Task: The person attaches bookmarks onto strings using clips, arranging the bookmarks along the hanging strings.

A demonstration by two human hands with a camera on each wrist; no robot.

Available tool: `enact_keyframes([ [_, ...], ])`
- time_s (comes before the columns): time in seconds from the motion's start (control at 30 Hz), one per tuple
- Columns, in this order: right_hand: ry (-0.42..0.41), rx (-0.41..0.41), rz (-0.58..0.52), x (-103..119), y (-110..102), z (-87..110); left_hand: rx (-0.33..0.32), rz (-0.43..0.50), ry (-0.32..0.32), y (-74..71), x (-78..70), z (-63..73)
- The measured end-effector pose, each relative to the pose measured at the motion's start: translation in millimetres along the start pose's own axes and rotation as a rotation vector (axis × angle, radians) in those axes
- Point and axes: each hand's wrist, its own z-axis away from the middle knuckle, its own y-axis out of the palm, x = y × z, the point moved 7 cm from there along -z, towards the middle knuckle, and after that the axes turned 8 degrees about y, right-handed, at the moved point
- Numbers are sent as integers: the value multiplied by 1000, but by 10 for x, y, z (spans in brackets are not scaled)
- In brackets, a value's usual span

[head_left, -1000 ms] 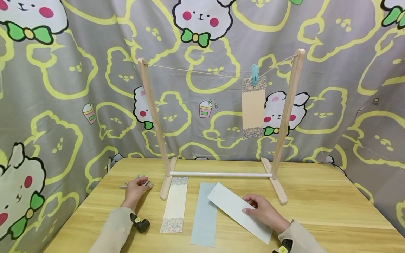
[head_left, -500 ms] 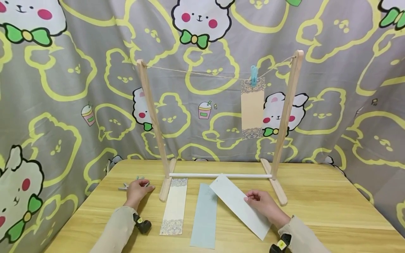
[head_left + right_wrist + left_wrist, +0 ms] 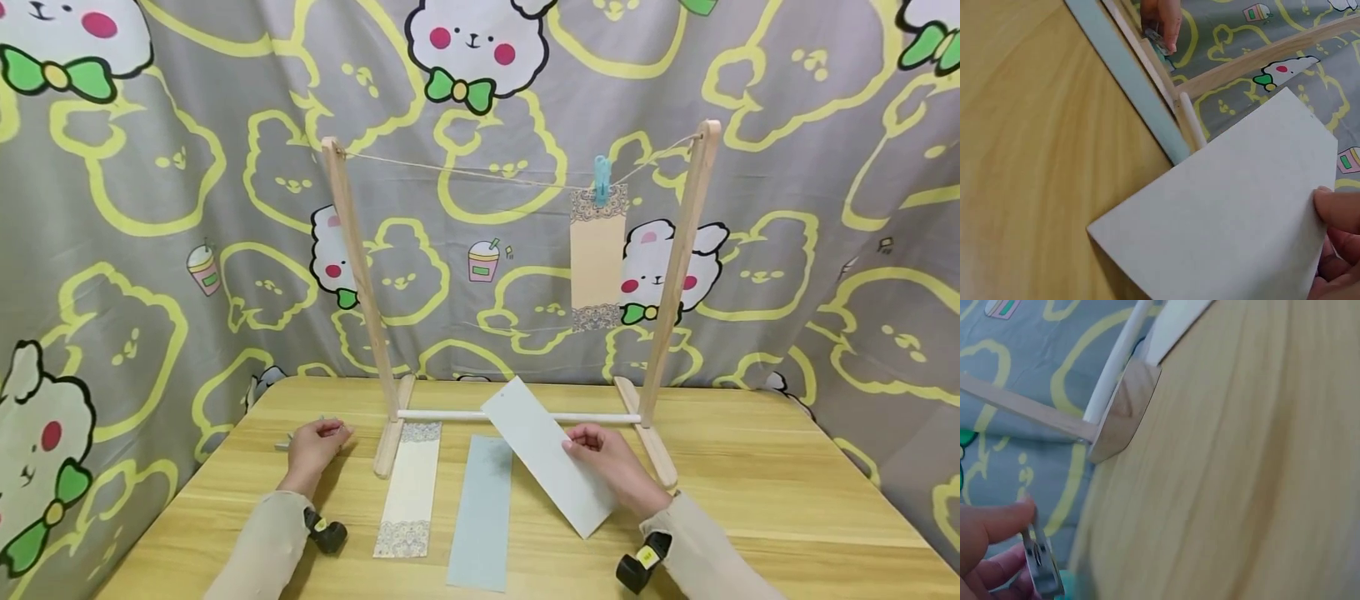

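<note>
My left hand [image 3: 313,452] is over the left part of the table, pinching a grey clothespin [image 3: 1042,569] between thumb and fingers. In my right hand [image 3: 609,467] is a pale, blank card strip [image 3: 542,450], gripped by its right long edge; it is lifted and slants up to the left. A light blue strip [image 3: 480,525] lies flat just left of it. Farther left, a cream strip [image 3: 408,496] with lace-patterned ends lies on the table. A beige patterned strip [image 3: 597,262] hangs from the string under a blue clothespin [image 3: 602,181].
A wooden frame stands at the back, with a left post [image 3: 363,275], a right post [image 3: 681,275] and a white bottom rod [image 3: 442,415]. A sagging string [image 3: 465,172] joins the post tops. Another grey clothespin [image 3: 283,445] lies beside my left hand, partly hidden.
The pale strip has risen in my right hand, and its top end now overlaps the white rod. My left hand has lifted slightly from the clothespins on the table, holding one.
</note>
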Motion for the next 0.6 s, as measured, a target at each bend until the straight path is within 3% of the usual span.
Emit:
enact_keyframes([
  [0.13, -33, 25, -29, 109, 22, -9, -8, -25, 12, -113, -101, 3],
  [0.27, -43, 30, -75, 201, 32, -44, 29, -4, 21, -204, -270, 14],
  [0.6, -9, 10, -175, 428, -48, -155, 193, 33, 152, -183, -981, -27],
])
